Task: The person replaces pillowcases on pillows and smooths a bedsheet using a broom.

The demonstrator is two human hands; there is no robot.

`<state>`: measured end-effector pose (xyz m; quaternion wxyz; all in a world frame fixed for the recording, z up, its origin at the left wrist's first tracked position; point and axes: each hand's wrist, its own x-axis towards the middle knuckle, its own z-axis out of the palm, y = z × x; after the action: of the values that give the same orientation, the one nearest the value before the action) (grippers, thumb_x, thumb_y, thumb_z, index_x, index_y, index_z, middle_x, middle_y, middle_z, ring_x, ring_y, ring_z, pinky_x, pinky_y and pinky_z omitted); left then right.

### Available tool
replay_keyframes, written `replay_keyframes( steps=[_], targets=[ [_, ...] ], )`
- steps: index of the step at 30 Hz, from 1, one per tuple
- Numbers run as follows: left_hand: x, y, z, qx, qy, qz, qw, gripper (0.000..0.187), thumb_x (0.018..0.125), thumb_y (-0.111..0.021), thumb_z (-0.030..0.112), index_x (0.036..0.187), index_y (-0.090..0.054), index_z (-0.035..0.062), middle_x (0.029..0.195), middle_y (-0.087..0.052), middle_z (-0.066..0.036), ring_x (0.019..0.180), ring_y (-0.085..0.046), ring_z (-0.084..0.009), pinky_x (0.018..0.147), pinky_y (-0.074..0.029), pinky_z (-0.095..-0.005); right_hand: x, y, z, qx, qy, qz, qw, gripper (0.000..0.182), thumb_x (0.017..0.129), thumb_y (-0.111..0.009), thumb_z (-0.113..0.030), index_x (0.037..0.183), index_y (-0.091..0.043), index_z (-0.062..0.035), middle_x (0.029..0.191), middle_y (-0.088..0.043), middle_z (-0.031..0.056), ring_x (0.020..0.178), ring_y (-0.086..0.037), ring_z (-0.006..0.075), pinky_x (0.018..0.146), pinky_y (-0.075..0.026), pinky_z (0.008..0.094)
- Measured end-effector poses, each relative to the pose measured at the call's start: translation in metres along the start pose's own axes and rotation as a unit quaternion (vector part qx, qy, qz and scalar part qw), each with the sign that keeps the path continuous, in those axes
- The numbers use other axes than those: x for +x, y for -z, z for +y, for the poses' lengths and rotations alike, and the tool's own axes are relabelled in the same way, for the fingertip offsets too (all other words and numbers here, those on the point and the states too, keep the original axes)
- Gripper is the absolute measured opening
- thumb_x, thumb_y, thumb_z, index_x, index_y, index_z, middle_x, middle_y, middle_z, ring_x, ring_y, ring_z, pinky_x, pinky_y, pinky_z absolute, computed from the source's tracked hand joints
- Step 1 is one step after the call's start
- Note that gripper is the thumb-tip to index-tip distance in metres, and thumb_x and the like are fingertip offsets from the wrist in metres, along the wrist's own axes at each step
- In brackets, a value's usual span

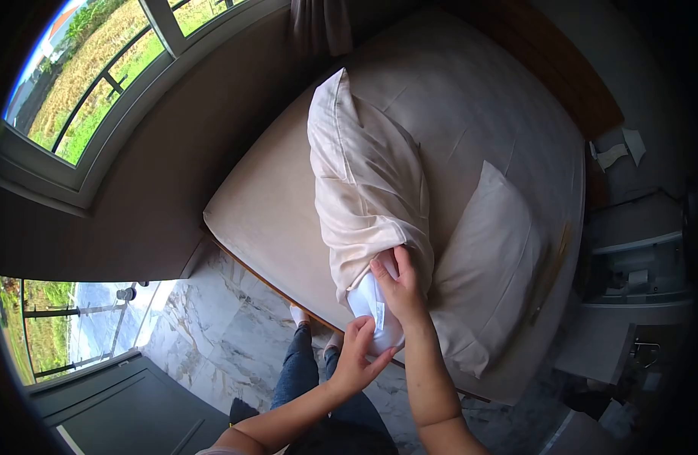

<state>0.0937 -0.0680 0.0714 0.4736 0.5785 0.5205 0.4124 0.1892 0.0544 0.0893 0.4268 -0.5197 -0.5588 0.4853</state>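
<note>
A cream pillowcase (368,178) covers most of a pillow lying lengthwise on the bed. The pillow's white end (369,302) sticks out of the case's opening on the side nearest me. My right hand (400,288) is closed on the rim of the pillowcase, thumb on top, with the fingers partly under the fabric. Just below it, my left hand (356,356) grips the bare white end of the pillow, its fingers curled around the edge. A second cream pillow (489,265) rests to the right, touching or very near the first.
The bed (258,220) has a fitted beige sheet and a wooden headboard (561,68). Windows (91,83) line the left wall. Marble-look floor (212,326) runs along the bed's near side, where my legs stand. A shelf unit (637,265) is at right.
</note>
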Motion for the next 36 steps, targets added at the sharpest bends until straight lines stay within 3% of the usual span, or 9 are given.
replay_keyframes(
  steps=[11, 15, 17, 21, 24, 26, 28, 31, 36],
  targets=[
    [-0.008, -0.018, -0.008, -0.057, -0.035, -0.012, 0.998, 0.064, 0.07, -0.072, 0.009, 0.124, -0.037, 0.0031, 0.114, -0.04, -0.015, 0.104, -0.043, -0.0276, 0.085, -0.039, -0.0329, -0.029, 0.035, 0.002, 0.715, -0.152, 0.069, 0.679, 0.029, 0.085, -0.045, -0.006, 0.113, -0.045, 0.0039, 0.116, -0.051, 0.0167, 0.11, -0.048, 0.0252, 0.099, -0.035, 0.0399],
    [0.004, -0.031, -0.025, -0.019, 0.001, 0.073, 0.997, 0.056, 0.073, -0.065, 0.005, 0.122, -0.039, 0.0064, 0.111, -0.041, -0.015, 0.098, -0.047, -0.0263, 0.081, -0.041, -0.0311, -0.08, 0.02, -0.039, 0.6, -0.207, 0.113, 0.765, 0.022, 0.084, -0.048, -0.005, 0.106, -0.047, -0.0008, 0.105, -0.055, 0.0099, 0.102, -0.051, 0.0189, 0.094, -0.037, 0.0342],
    [0.008, -0.036, -0.036, -0.201, 0.074, 0.177, 0.96, 0.054, 0.068, -0.066, 0.0, 0.116, -0.042, 0.0008, 0.109, -0.047, -0.012, 0.097, -0.051, -0.0236, 0.082, -0.043, -0.0319, -0.115, 0.002, -0.034, 0.511, -0.208, 0.072, 0.831, 0.025, 0.083, -0.049, -0.001, 0.107, -0.043, -0.0035, 0.106, -0.05, 0.0068, 0.105, -0.047, 0.0162, 0.095, -0.033, 0.0312],
    [-0.033, -0.028, -0.111, -0.297, 0.245, 0.016, 0.923, 0.052, 0.08, -0.058, 0.014, 0.126, -0.037, 0.0019, 0.125, -0.043, -0.012, 0.113, -0.043, -0.0222, 0.093, -0.037, -0.0317, -0.164, -0.025, -0.021, 0.448, -0.215, -0.066, 0.865, 0.039, 0.08, -0.052, 0.003, 0.115, -0.039, -0.0051, 0.111, -0.047, 0.0064, 0.108, -0.043, 0.0153, 0.098, -0.029, 0.0318],
    [-0.03, -0.002, -0.103, 0.081, 0.131, -0.073, 0.985, 0.052, 0.082, -0.056, 0.017, 0.128, -0.035, 0.0027, 0.128, -0.04, -0.012, 0.116, -0.041, -0.0221, 0.096, -0.034, -0.0316, -0.178, -0.034, -0.003, 0.434, -0.234, -0.055, 0.868, 0.028, 0.081, -0.051, 0.002, 0.108, -0.046, -0.0055, 0.105, -0.051, 0.0053, 0.097, -0.05, 0.0143, 0.088, -0.039, 0.0321],
    [-0.031, 0.015, -0.099, 0.328, 0.04, -0.126, 0.935, 0.052, 0.084, -0.054, 0.02, 0.129, -0.034, 0.0032, 0.13, -0.039, -0.012, 0.118, -0.039, -0.022, 0.098, -0.032, -0.0315, -0.183, -0.038, 0.015, 0.478, -0.252, 0.044, 0.84, 0.021, 0.081, -0.051, 0.001, 0.101, -0.051, -0.0063, 0.098, -0.055, 0.0043, 0.088, -0.053, 0.0136, 0.075, -0.045, 0.0299],
    [-0.043, 0.025, -0.099, -0.015, 0.1, -0.018, 0.995, 0.052, 0.085, -0.052, 0.022, 0.13, -0.034, 0.0031, 0.132, -0.038, -0.012, 0.12, -0.038, -0.0236, 0.1, -0.03, -0.0323, -0.174, -0.029, 0.027, 0.504, -0.258, 0.113, 0.817, 0.026, 0.08, -0.052, -0.002, 0.105, -0.047, -0.0088, 0.092, -0.057, 0.0044, 0.084, -0.054, 0.0143, 0.073, -0.044, 0.0276],
    [-0.055, 0.046, -0.085, -0.153, 0.185, 0.035, 0.97, 0.049, 0.087, -0.048, 0.025, 0.129, -0.035, 0.0031, 0.131, -0.038, -0.014, 0.118, -0.04, -0.027, 0.098, -0.033, -0.0346, -0.157, -0.037, 0.034, 0.53, -0.263, 0.125, 0.796, 0.031, 0.08, -0.051, -0.002, 0.109, -0.045, -0.0102, 0.092, -0.056, 0.005, 0.083, -0.054, 0.0139, 0.074, -0.042, 0.0268],
    [-0.075, 0.099, -0.166, -0.486, 0.367, 0.123, 0.783, 0.05, 0.088, -0.043, 0.033, 0.128, -0.036, 0.0042, 0.118, -0.049, -0.015, 0.101, -0.053, -0.0299, 0.084, -0.046, -0.0382, -0.17, -0.086, 0.023, 0.352, -0.207, -0.321, 0.854, 0.025, 0.09, -0.044, -0.01, 0.115, -0.047, -0.007, 0.11, -0.053, 0.0029, 0.104, -0.053, 0.0153, 0.082, -0.042, 0.0251]
  ],
)
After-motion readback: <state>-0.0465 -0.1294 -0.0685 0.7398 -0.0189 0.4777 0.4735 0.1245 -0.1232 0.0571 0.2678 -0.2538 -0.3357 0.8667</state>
